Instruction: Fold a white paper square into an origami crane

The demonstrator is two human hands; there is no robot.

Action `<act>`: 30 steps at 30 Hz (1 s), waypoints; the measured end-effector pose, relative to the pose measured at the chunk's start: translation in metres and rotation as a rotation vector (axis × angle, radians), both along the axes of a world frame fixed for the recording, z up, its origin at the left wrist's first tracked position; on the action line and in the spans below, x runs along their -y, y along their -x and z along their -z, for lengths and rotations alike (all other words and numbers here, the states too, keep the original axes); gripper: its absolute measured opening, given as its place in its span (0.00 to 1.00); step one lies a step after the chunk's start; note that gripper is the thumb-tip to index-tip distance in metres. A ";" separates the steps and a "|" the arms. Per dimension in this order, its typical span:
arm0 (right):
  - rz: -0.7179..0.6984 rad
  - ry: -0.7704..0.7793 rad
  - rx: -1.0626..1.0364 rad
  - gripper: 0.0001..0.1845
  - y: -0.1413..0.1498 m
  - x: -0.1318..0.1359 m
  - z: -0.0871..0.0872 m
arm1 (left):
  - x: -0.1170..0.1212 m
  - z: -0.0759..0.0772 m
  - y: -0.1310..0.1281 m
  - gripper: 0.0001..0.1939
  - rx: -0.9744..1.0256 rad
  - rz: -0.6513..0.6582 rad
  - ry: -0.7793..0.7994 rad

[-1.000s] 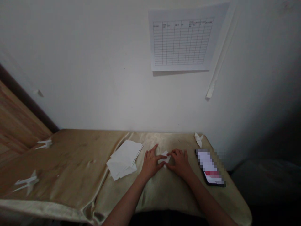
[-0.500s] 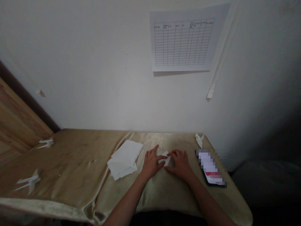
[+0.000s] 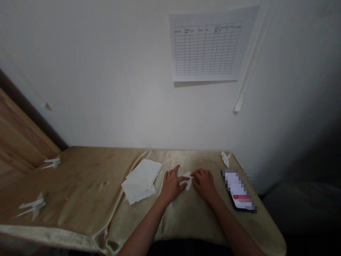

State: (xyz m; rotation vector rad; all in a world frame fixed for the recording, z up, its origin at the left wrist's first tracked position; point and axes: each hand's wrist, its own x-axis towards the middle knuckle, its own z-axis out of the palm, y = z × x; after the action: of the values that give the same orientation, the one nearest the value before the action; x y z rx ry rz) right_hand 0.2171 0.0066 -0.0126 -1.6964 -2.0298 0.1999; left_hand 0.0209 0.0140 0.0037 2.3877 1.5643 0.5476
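A small folded piece of white paper (image 3: 188, 184) lies on the satin cloth in front of me, partly covered by fingers. My left hand (image 3: 172, 183) holds its left side with thumb and index finger, while the other fingers stretch away over the cloth. From the right, my right hand (image 3: 204, 180) pinches the paper's edge, its thumb and index close together and the other fingers curled. To the left of my hands is a stack of loose white paper sheets (image 3: 142, 177), one with a perforated edge.
Folded paper cranes lie at the back right (image 3: 226, 158), far left (image 3: 53, 162) and front left (image 3: 34, 205). A phone (image 3: 238, 190) with a blurred screen rests right of my hands. Behind the cloth-covered table (image 3: 80, 185) rises a wall with a printed table sheet (image 3: 207, 49).
My right thumb has moved up from the paper's lower end towards the index finger, so more of the paper's lower part shows. My left hand stays nearly still.
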 end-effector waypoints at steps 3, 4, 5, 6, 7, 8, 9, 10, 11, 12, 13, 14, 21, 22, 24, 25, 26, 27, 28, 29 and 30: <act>0.007 0.017 0.009 0.12 0.000 0.000 -0.002 | 0.000 0.000 0.000 0.17 -0.002 0.006 0.000; 0.005 0.020 0.007 0.13 0.000 0.000 -0.002 | 0.000 0.000 0.000 0.17 -0.002 0.006 0.001; 0.002 0.022 0.008 0.13 -0.001 0.000 -0.003 | 0.000 0.000 0.000 0.17 -0.002 0.006 0.001; -0.001 0.024 0.010 0.14 -0.001 0.000 -0.003 | -0.001 0.001 0.000 0.17 -0.001 0.003 0.001; -0.004 0.027 0.015 0.15 -0.001 0.001 -0.004 | -0.001 0.001 0.001 0.17 0.000 0.000 0.000; -0.008 0.032 0.020 0.16 -0.001 0.001 -0.004 | -0.001 0.002 0.001 0.17 0.001 -0.001 0.000; -0.012 0.037 0.024 0.17 -0.001 0.001 -0.004 | -0.001 0.002 0.001 0.17 0.001 -0.001 -0.001; -0.017 0.043 0.024 0.18 -0.001 0.001 -0.005 | -0.001 0.003 0.001 0.17 0.001 0.000 -0.003; -0.022 0.051 0.021 0.20 0.000 0.002 -0.005 | -0.002 0.003 0.001 0.17 0.000 0.001 -0.006; -0.025 0.057 0.017 0.21 0.000 0.002 -0.006 | -0.002 0.004 0.001 0.17 0.000 0.003 -0.008; -0.028 0.062 0.012 0.23 0.000 0.003 -0.006 | -0.002 0.004 0.001 0.18 0.001 0.005 -0.012; -0.030 0.064 0.008 0.24 0.000 0.004 -0.007 | -0.002 0.004 0.001 0.18 0.002 0.006 -0.017; -0.067 0.054 0.048 0.30 -0.001 0.008 -0.010 | -0.004 0.008 0.001 0.17 -0.011 0.011 -0.041; -0.071 0.053 0.054 0.31 -0.001 0.008 -0.010 | -0.004 0.009 0.002 0.17 -0.014 0.011 -0.042; -0.079 0.052 0.057 0.33 -0.003 0.008 -0.009 | -0.004 0.009 0.002 0.17 -0.016 0.010 -0.045; -0.084 0.052 0.054 0.34 -0.003 0.008 -0.009 | -0.004 0.010 0.002 0.17 -0.016 0.010 -0.045; -0.087 0.052 0.050 0.34 -0.004 0.008 -0.008 | -0.004 0.010 0.002 0.18 -0.015 0.008 -0.046; -0.088 0.051 0.043 0.33 -0.004 0.007 -0.008 | -0.004 0.010 0.002 0.18 -0.014 0.007 -0.045; -0.086 0.049 0.035 0.31 -0.005 0.006 -0.007 | -0.004 0.010 0.002 0.18 -0.014 0.007 -0.044; -0.080 0.047 0.027 0.29 -0.005 0.006 -0.006 | -0.004 0.011 0.002 0.17 -0.013 0.008 -0.043; -0.071 0.042 0.020 0.26 -0.005 0.005 -0.006 | -0.003 0.011 0.002 0.17 -0.013 0.008 -0.043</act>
State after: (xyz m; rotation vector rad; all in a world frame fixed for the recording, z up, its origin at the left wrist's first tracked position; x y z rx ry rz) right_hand 0.2222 0.0013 -0.0066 -1.6589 -2.1160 0.2517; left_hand 0.0184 0.0174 -0.0068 2.4327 1.5631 0.5716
